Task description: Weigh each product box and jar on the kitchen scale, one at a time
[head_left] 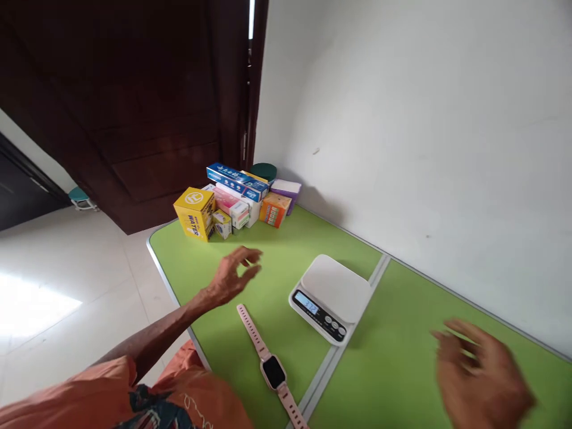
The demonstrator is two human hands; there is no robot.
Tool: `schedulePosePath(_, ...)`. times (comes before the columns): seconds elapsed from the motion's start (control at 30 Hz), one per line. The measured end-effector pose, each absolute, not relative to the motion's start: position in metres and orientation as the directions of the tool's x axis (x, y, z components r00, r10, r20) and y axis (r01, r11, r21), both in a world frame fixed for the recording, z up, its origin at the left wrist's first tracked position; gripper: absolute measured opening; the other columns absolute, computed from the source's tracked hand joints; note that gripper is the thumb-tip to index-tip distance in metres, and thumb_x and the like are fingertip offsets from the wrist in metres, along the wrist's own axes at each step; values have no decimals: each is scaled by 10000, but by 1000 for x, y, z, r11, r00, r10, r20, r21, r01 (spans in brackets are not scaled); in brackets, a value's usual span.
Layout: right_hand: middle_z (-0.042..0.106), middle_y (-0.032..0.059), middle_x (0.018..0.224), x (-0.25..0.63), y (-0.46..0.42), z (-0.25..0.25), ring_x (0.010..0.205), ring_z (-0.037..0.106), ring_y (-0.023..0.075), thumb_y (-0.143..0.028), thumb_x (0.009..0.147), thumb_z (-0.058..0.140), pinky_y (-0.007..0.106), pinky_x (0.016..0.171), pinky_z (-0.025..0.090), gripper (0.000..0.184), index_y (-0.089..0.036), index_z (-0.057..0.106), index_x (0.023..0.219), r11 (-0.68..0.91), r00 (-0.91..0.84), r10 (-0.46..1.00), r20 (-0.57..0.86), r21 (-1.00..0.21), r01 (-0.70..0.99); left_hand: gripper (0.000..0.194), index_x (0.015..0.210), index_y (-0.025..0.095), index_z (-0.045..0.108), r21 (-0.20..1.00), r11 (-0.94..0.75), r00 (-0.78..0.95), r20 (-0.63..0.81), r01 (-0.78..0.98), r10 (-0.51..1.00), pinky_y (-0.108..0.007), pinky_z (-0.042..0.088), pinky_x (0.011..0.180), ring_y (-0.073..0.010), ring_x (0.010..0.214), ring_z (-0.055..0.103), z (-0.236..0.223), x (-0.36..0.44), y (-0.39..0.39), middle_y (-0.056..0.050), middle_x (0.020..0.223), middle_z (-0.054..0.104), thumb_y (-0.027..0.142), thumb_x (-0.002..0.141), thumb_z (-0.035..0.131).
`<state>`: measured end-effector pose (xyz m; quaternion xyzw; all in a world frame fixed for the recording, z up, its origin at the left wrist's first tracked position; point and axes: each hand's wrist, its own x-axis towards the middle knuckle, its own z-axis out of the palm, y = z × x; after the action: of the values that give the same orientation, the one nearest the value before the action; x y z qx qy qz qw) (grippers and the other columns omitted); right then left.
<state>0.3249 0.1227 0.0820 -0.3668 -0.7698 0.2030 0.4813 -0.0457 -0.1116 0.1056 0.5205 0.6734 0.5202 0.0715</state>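
My left hand [233,276] is above the green table, its thumb and fingers apart with nothing between them. Below it lies a smartwatch [273,372] with a pink strap, laid out flat with its dark screen up. A white kitchen scale [335,292] stands between my two hands, its plate bare and its lit display seeming to read 372. On the right side my right hand [480,369] is raised over the table, slightly blurred, with loosely curled fingers parted and no object visible in it. Neither hand touches the scale or the watch.
Several packages are grouped at the table's far left: a yellow box [192,217], a blue carton [236,180], an orange box [274,210] and smaller ones. A white wall [424,131] borders the green table [415,322]. A dark door [147,89] stands behind, with a green stool [79,194] beyond.
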Motion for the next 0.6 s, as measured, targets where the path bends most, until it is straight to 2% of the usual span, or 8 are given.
schedulePosePath(0.03, 764, 204, 1131, 292, 112, 81, 816, 749, 370, -441, 1070, 599, 550, 572, 585, 306, -371, 754, 1325, 607, -251, 791, 558, -666, 433, 301, 1284, 206, 709, 741, -12, -544, 504, 672, 671, -400, 660, 893, -225, 1000, 747, 104, -65, -122, -108, 1146, 762, 357, 1023, 709)
schedulePosePath(0.07, 780, 190, 1126, 259, 101, 82, 832, 759, 359, -445, 1057, 619, 535, 591, 611, 266, -335, 765, 1250, 613, -314, 790, 527, -667, 424, 385, 1335, 215, 674, 715, 69, -626, 556, 696, 547, -446, 649, 966, -262, 1114, 729, 103, -84, -129, -126, 1230, 739, 367, 990, 749)
schedulePosePath(0.17, 802, 134, 1126, 171, 62, 91, 890, 781, 284, -398, 1052, 622, 446, 686, 678, 207, -263, 734, 1162, 687, -499, 695, 517, -682, 251, 870, 1566, 226, 464, 724, 275, -774, 603, 633, 194, -591, 488, 1243, -375, 1497, 516, 99, -138, -137, -205, 1558, 552, 412, 839, 904)
schedulePosePath(0.23, 798, 122, 1138, 123, 39, 99, 898, 777, 242, -364, 1077, 563, 386, 701, 684, 239, -240, 710, 1219, 716, -577, 619, 534, -686, 133, 1183, 1660, 228, 300, 764, 333, -825, 559, 553, 86, -628, 336, 1352, -415, 1616, 365, 95, -167, -133, -241, 1685, 400, 450, 725, 989)
schedulePosePath(0.3, 786, 127, 1177, 83, 19, 105, 941, 780, 233, -350, 1095, 540, 378, 750, 695, 282, -232, 687, 1304, 712, -656, 547, 520, -702, 37, 1367, 1690, 213, 201, 795, 343, -859, 505, 500, 81, -648, 236, 1391, -454, 1666, 271, 90, -187, -124, -271, 1740, 300, 493, 643, 1033)
schedulePosePath(0.37, 763, 141, 1246, 50, 4, 109, 1020, 779, 246, -358, 1099, 534, 391, 800, 704, 332, -232, 659, 1379, 688, -713, 492, 500, -725, -34, 1429, 1693, 182, 154, 815, 324, -875, 470, 481, 118, -661, 192, 1398, -484, 1689, 214, 85, -197, -115, -299, 1765, 236, 518, 623, 1040)
schedulePosePath(0.43, 740, 147, 1278, 25, -8, 108, 1080, 768, 260, -364, 1098, 522, 415, 851, 706, 368, -236, 638, 1423, 651, -762, 447, 468, -754, -81, 1391, 1683, 158, 147, 823, 294, -874, 467, 485, 135, -639, 197, 1402, -473, 1692, 219, 80, -201, -111, -306, 1765, 233, 501, 659, 1023)
schedulePosePath(0.6, 698, 161, 1374, -13, -21, 95, 1187, 725, 312, -417, 1079, 534, 485, 915, 699, 429, -268, 613, 1473, 504, -860, 402, 314, -860, -78, 1235, 1599, 156, 301, 838, 260, -877, 470, 480, 102, -577, 378, 1322, -422, 1529, 471, 80, -199, -125, -247, 1586, 469, 558, 668, 1006)
